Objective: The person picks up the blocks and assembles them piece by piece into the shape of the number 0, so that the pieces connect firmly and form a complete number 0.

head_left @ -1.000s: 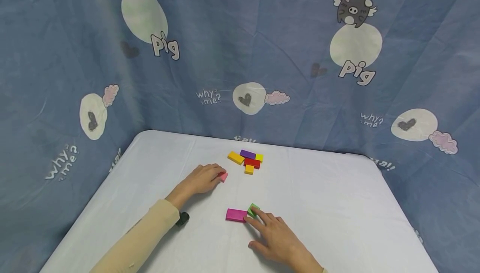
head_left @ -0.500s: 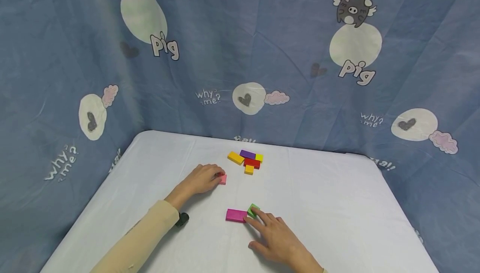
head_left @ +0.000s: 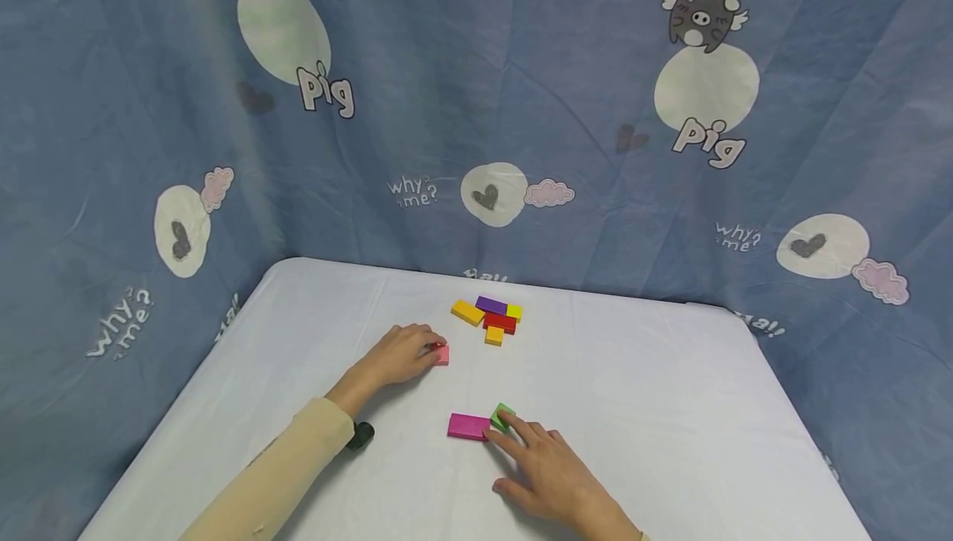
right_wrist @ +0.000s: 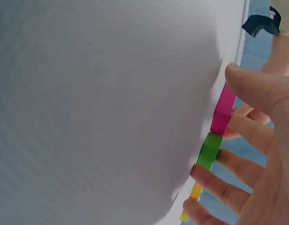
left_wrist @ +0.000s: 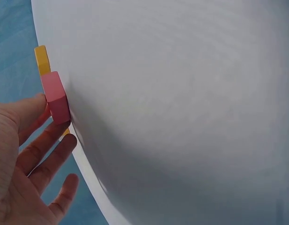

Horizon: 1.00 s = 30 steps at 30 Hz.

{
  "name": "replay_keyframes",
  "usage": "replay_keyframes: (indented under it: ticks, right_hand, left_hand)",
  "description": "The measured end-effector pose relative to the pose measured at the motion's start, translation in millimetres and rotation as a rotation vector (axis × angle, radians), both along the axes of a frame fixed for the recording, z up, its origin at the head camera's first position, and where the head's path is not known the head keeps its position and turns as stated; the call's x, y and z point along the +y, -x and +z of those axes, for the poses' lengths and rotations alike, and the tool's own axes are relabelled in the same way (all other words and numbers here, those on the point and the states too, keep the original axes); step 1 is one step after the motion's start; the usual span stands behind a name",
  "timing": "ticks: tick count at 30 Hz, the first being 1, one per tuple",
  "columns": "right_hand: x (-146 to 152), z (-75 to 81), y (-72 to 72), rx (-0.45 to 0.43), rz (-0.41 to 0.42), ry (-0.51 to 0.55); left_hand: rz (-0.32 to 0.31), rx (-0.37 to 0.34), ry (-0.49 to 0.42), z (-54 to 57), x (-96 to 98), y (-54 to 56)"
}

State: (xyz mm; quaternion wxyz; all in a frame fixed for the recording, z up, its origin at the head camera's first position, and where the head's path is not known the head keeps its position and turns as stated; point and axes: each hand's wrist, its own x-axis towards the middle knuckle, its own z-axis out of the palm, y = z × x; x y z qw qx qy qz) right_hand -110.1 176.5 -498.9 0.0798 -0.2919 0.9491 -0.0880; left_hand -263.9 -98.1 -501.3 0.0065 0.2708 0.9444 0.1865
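Note:
My left hand (head_left: 402,354) pinches a small pink block (head_left: 442,356) on the white table, left of the block group. In the left wrist view the thumb lies against one side of the pink block (left_wrist: 55,97), with fingers at its far end. My right hand (head_left: 549,475) has its fingers spread and lightly bent. One fingertip rests on a green block (head_left: 502,417), another on the right end of a magenta block (head_left: 468,427). In the right wrist view the green block (right_wrist: 210,151) and magenta block (right_wrist: 223,112) meet end to end at an angle.
Beyond my hands sits a group of blocks: purple (head_left: 491,305), yellow (head_left: 514,312), red (head_left: 500,323), a longer orange one (head_left: 467,313) and a small orange one (head_left: 495,336). A patterned blue curtain (head_left: 581,127) hangs behind the white table (head_left: 670,409).
The pink block has turned from slanted to nearly square with the table and shifted slightly toward me in the left fingers. My right hand and its two blocks look unmoved.

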Motion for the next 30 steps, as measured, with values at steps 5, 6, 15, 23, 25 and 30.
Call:
replay_keyframes:
  ticks: [5, 6, 15, 23, 25, 30]
  right_hand:
    - [-0.1, 0.6, 0.0, 0.002, 0.0, -0.006]
    - [-0.4, 0.4, 0.0, 0.001, -0.002, -0.006]
    - [-1.7, 0.8, 0.0, -0.009, -0.007, -0.018]
    - [-1.7, 2.8, 0.9, -0.021, -0.007, -0.027]
    - [-1.8, 3.1, 1.1, -0.026, -0.009, -0.026]
    - [-2.0, 3.7, 0.5, -0.031, -0.014, -0.026]
  left_hand:
    - [-0.005, 0.025, -0.006, -1.7, -0.6, 0.5]
    - [-0.005, 0.023, -0.006, -1.7, -0.6, 0.5]
    - [-0.008, 0.022, -0.007, 0.2, -0.7, -1.4]
    - [0.001, -0.005, -0.019, 0.9, -1.1, -1.7]
    - [0.001, -0.016, -0.023, 1.4, -1.5, -2.2]
    - [-0.007, -0.027, -0.031, 2.7, -3.0, -3.5]
